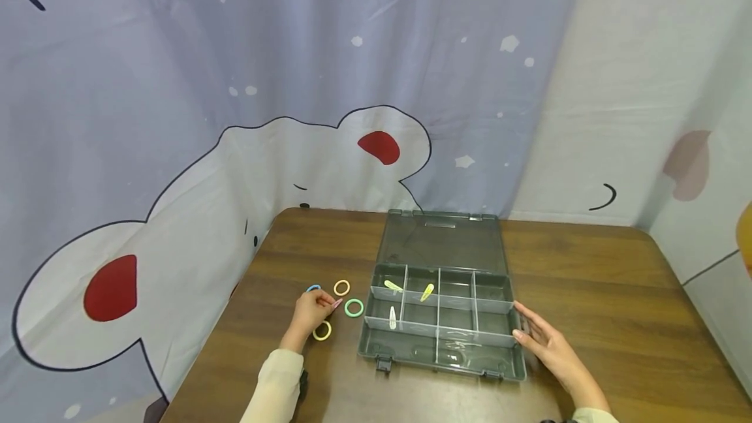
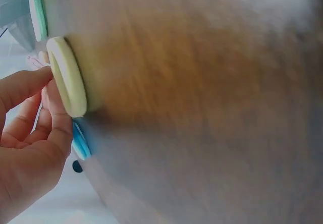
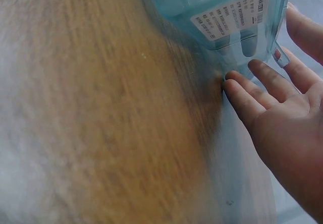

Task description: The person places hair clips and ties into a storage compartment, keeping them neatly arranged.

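My left hand (image 1: pixel 311 315) pinches a small pink hair clip (image 1: pixel 337 303) between thumb and fingertips, left of the box. Around it on the table lie ring-shaped hair ties: a yellow one (image 1: pixel 322 331), a pale orange one (image 1: pixel 342 288), a green one (image 1: pixel 354 308) and a blue one (image 1: pixel 314 288), partly hidden by the hand. My right hand (image 1: pixel 549 348) rests against the right side of a grey see-through compartment box (image 1: pixel 458 333), fingers fairly straight, thumb at the rim. Inside are a pale green clip (image 1: pixel 393 286), a yellow clip (image 1: pixel 427 292) and a white clip (image 1: pixel 392 318).
The box's lid (image 1: pixel 443 243) lies folded back behind it, and two latches, one a dark latch (image 1: pixel 384 364), stick out at its front. A printed curtain (image 1: pixel 329 70) hangs behind the wooden table (image 1: pixel 617 292). In the right wrist view a white label (image 3: pixel 229 19) shows on the box.
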Tool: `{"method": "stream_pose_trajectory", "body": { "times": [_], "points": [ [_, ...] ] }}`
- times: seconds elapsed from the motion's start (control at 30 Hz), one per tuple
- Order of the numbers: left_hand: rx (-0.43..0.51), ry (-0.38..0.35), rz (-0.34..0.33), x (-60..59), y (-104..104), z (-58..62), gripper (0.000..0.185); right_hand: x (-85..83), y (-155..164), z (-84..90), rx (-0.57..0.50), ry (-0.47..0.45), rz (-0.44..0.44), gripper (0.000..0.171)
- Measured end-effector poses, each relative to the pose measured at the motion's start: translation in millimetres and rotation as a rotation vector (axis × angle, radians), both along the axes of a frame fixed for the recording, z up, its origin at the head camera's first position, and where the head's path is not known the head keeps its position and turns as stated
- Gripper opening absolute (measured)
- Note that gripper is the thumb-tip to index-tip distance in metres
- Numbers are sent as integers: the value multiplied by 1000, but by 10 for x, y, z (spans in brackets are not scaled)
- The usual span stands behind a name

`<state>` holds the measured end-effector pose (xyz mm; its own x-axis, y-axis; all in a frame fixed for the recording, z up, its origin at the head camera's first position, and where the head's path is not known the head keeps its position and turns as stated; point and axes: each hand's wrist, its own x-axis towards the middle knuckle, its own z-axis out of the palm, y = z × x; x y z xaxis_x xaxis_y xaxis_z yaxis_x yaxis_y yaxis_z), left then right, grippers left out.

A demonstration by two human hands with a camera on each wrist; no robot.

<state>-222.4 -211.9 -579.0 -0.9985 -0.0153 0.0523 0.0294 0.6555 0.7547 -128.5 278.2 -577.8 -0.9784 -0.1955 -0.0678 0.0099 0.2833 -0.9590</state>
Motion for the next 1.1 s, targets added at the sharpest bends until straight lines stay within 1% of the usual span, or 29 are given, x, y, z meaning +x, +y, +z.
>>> {"method": "stream_pose_trajectory", "body": {
  "times": [0.17, 0.2, 0.27, 0.37, 0.47, 0.57, 0.67, 0.77, 0.9, 1.1],
  "points": [
    [52, -29, 34, 5, 53, 71, 8, 22, 5, -6, 4, -14, 4, 61],
    [60, -22, 32, 3, 74, 88, 8, 23, 9, -8, 3, -15, 6, 61],
    [115, -26, 31, -5, 122, 123, 7, 19, 14, -13, -6, -11, 0, 61],
    [213, -25, 10, -10, 208, 189, 6, 7, 15, -19, -17, 1, -2, 61],
    [316, -57, -1, -8, 306, 270, 5, -4, 11, -25, -24, 13, -3, 61],
    [365, -65, -20, -3, 404, 362, 6, -7, -1, -27, -32, 25, 0, 61],
    [423, -55, -45, 11, 508, 457, 8, -2, -22, -22, -34, 41, 2, 60],
    [509, -59, -73, 27, 622, 530, 12, 5, -35, -13, -39, 58, 11, 59],
    [592, -88, -120, 33, 775, 594, 16, 10, -37, 0, -56, 62, 6, 59],
    [644, -132, -182, 30, 986, 665, 19, 5, -24, -2, -47, 48, 4, 59]
  ]
}}
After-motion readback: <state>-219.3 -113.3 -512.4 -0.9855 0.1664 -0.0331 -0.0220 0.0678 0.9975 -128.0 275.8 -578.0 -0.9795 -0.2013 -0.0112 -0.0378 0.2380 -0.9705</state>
